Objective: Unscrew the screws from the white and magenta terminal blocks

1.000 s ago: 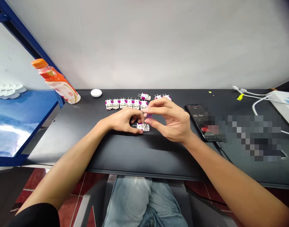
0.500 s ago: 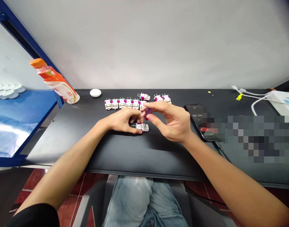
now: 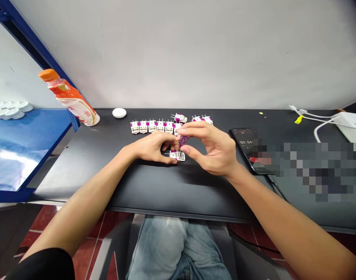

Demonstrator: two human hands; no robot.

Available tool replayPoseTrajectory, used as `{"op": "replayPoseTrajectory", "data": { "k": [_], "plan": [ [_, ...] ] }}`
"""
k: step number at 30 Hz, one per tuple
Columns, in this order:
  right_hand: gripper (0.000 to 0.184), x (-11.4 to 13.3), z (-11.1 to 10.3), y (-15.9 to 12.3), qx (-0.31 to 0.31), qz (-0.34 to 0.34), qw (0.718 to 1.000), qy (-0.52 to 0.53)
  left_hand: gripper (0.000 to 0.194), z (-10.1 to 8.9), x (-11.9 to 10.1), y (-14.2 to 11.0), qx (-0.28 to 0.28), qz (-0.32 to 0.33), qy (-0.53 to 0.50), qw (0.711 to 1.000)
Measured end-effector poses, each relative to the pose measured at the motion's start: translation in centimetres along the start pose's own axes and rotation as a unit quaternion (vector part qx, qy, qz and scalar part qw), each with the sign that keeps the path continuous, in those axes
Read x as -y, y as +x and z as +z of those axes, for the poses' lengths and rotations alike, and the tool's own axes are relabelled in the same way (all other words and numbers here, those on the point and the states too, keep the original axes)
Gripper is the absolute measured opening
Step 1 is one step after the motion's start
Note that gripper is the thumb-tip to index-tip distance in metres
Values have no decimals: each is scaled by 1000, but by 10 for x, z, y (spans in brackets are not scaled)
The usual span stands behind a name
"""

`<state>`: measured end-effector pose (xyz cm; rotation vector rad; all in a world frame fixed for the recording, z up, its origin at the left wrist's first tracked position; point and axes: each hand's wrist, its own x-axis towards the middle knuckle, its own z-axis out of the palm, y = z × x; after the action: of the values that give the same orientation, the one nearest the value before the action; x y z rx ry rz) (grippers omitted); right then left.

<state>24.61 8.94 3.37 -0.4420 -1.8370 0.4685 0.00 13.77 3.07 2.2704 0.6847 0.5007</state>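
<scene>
My left hand (image 3: 153, 147) rests on the black table, its thumb and fingers closed around a small white and purple part with metal pins (image 3: 177, 156). Between the thumb and fingertips of my right hand (image 3: 214, 147) is a screwdriver with a purple see-through handle (image 3: 183, 140). The tool points down at the held part; its tip is too small to make out clearly. Just behind my hands stands a row of several like white and purple parts (image 3: 152, 126). One more part (image 3: 179, 118) lies behind that row, and others (image 3: 207, 119) sit partly hidden behind my right hand.
An orange bottle (image 3: 74, 103) and a white oval object (image 3: 119, 113) stand at the back left. To the right lies a phone (image 3: 242, 136) showing a timer, beside a blurred patch. White cables (image 3: 319, 116) and a white box (image 3: 351, 126) are at the far right.
The screwdriver's handle has turned and stands more upright in my right fingers. My left hand keeps its hold on the part. The whole view has shifted slightly.
</scene>
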Motion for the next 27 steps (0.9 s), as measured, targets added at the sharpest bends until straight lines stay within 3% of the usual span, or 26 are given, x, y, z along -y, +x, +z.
{"op": "replayPoseTrajectory", "data": {
  "k": [3, 7, 13, 18, 23, 27],
  "plan": [
    [42, 1, -1, 1, -27, -20, 999, -8, 36, 0, 0, 0, -1, -3, 3, 1000],
    [40, 3, -2, 0, 1, 40, 999, 6, 35, 1, 2, 0, -7, 7, 1, 1000],
    [30, 3, -3, 4, -14, -27, 999, -38, 36, 0, 4, 0, 6, 10, 1, 1000],
    [38, 4, -4, 3, 14, 35, 999, -3, 35, 0, 4, 0, -2, 15, 1, 1000],
    [34, 1, -2, 2, -12, -13, 999, -28, 37, 0, 2, 0, 9, -10, 3, 1000],
    [44, 1, -1, -2, 1, 49, 999, 18, 36, 0, 1, 0, 4, -6, -3, 1000]
  ]
}}
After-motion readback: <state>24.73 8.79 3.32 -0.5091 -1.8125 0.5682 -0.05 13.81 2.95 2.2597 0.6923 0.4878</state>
